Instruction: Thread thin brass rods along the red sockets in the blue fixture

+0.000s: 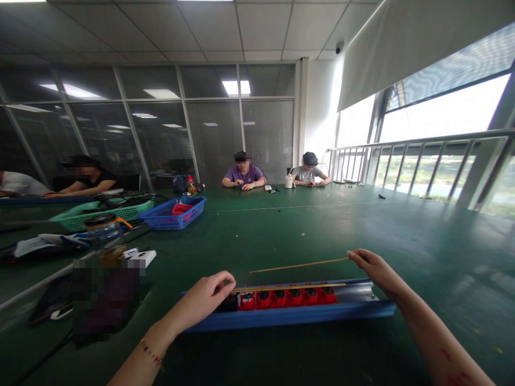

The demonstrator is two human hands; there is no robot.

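Note:
A long blue channel-shaped tray [289, 316] lies across the green table in front of me. Several red plastic holders [279, 299] with dark insides stand in a row within it; a black piece [228, 303] sits at the row's left end. My left hand [215, 289] is at that end, thumb and forefinger closed on the end of a thin yellow strip [289, 288] running over the holders. Beyond the tray, my right hand [364, 260] pinches one end of a second thin yellow strip [300, 265], which points left above the table.
To the left are a blue basket [173, 219] with red pieces, a green basket [66, 219], a glass jar [105, 236], a white object [145, 258] and a dark pouch [104, 305]. Other people [243, 174] sit along the table's far and left sides.

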